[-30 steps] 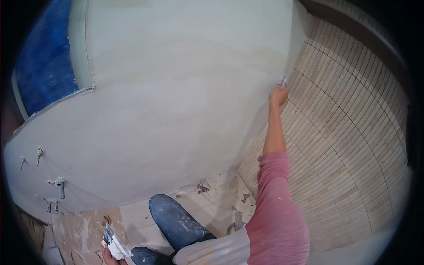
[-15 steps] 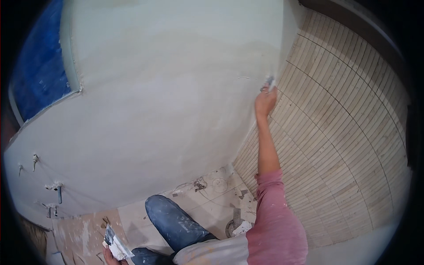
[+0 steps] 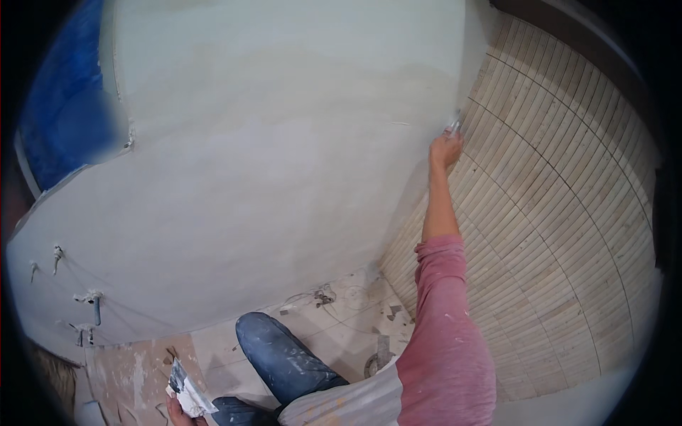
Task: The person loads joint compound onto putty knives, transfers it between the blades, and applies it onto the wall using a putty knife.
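My right hand (image 3: 446,150) reaches far up to the corner where the pale plastered wall (image 3: 270,177) meets the tiled wall (image 3: 540,199). It is closed around a small putty knife (image 3: 455,122), whose blade lies at the corner and is partly hidden by my fingers. Low at the left, my left hand (image 3: 182,414) grips a wide filling knife (image 3: 190,390) by its underside. White filler (image 3: 189,405) is heaped on that blade. Just left of the right hand, a short white streak (image 3: 401,123) marks the plaster.
Capped pipe stubs (image 3: 96,307) stick out of the wall at lower left. Blue sheeting (image 3: 64,106) fills an opening at upper left. My bent knee (image 3: 273,351) is over the floor (image 3: 334,323), where debris and cable lie. A round grey thing (image 3: 372,366) sits by my side.
My right hand has moved a little right and up along the corner with the putty knife. The view has shifted slightly. My left hand holds the loaded knife almost unmoved.
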The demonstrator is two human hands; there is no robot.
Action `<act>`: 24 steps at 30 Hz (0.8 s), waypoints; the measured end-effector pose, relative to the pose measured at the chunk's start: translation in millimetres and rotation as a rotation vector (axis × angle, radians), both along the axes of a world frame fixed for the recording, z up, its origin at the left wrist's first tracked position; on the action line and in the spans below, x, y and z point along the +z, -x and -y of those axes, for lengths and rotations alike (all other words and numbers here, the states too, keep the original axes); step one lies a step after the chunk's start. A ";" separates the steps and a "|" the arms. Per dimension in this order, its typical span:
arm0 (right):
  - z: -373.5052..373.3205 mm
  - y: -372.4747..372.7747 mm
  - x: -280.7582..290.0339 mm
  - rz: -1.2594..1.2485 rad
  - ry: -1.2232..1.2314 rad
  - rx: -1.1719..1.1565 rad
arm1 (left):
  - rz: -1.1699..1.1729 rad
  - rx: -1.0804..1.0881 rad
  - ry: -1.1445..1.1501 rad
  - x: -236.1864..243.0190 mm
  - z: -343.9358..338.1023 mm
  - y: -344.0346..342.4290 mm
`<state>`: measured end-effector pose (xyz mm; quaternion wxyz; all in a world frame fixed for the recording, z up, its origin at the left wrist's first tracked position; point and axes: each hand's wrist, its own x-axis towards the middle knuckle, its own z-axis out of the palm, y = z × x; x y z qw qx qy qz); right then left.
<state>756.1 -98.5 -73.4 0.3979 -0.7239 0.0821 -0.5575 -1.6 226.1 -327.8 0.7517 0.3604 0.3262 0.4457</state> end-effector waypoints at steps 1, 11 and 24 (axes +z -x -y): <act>-8.3 1.8 -0.7 -0.016 -0.022 0.002 | 0.002 -0.004 0.004 -3.7 -3.4 1.9; 16.3 19.5 -31.2 0.060 0.089 0.010 | -0.050 -0.020 0.007 -8.5 -9.0 7.3; -77.8 81.7 -20.4 0.111 0.116 0.286 | -0.097 -0.048 -0.057 11.8 -2.9 3.5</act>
